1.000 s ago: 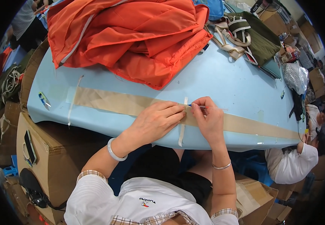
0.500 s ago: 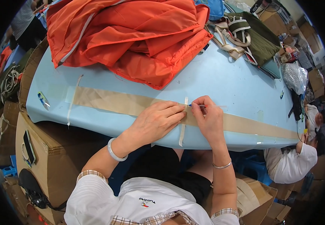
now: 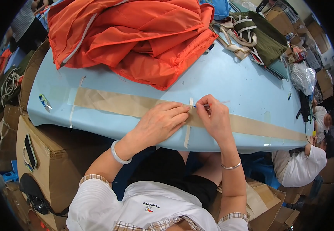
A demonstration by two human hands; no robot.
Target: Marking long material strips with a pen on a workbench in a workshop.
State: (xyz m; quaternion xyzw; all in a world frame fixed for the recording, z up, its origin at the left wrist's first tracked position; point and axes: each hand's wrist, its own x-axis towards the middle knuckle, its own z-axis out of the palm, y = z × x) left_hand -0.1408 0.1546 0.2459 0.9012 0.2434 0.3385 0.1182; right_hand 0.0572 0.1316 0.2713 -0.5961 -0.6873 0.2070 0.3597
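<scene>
A long beige fabric strip (image 3: 111,103) lies along the near edge of the light blue table (image 3: 248,90). My left hand (image 3: 167,120) rests palm down on it, fingers stretched out and pressing it against the table. In my right hand (image 3: 215,119), thumb and fingers pinch a thin pen (image 3: 207,105) with a blue tip. That tip is at the strip's far edge, beside a white tape strip (image 3: 187,136) that runs crosswise there. Part of the tape is hidden under the beige fabric and my fingers.
Orange fabric (image 3: 136,38) is heaped at the back. Small thread snips (image 3: 44,102) lie at the left, near another white tape strip (image 3: 72,111). An olive bag (image 3: 269,38) with beige straps sits back right. A cardboard box (image 3: 55,154) stands left; a co-worker's white sleeve (image 3: 302,167) shows right.
My right hand has tilted slightly, and its wrist has shifted a little to the right. The pen stays at the same spot. My left hand has hardly moved.
</scene>
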